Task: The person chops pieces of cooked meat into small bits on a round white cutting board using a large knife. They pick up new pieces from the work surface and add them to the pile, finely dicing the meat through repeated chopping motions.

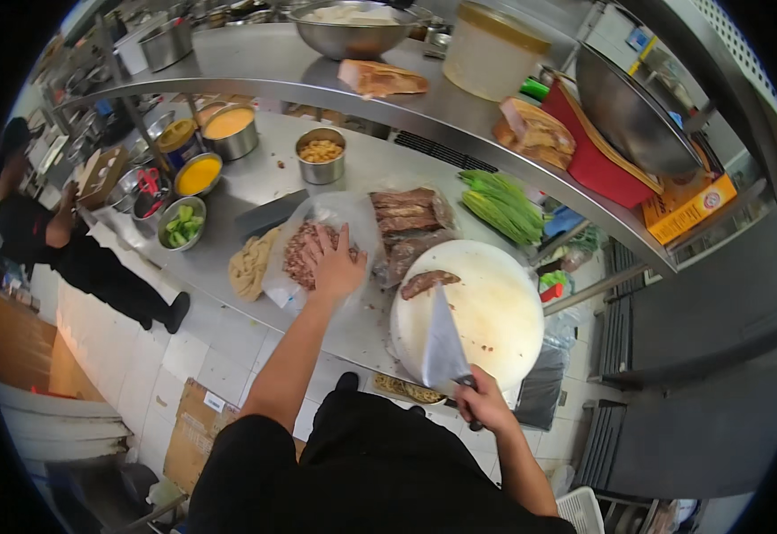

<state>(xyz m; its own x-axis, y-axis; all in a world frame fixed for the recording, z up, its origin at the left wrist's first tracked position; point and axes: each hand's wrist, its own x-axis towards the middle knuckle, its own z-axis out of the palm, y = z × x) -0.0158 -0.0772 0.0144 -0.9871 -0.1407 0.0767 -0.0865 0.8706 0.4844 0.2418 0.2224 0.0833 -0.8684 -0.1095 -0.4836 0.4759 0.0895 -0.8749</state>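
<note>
My left hand (335, 261) lies spread, palm down, on a heap of diced meat (300, 257) in a clear plastic bag (361, 223) on the steel table. My right hand (485, 402) grips the dark handle of a broad-bladed knife (445, 344), its blade over a round white cutting board (495, 300). Near the blade's tip a piece of dark meat (428, 284) rests on the board, with small scraps around it. Behind the board, longer strips of dark meat (405, 213) lie in clear plastic. A crumpled tan cloth (253, 265) sits left of the bag.
Green vegetables (503, 207) lie behind the board. A steel pot of diced yellowish food (321, 157), a bowl of cut greens (181, 225) and a bowl of yellow liquid (198, 175) stand further back. A steel shelf (255, 85) spans above. A person in black (61, 227) stands at the left.
</note>
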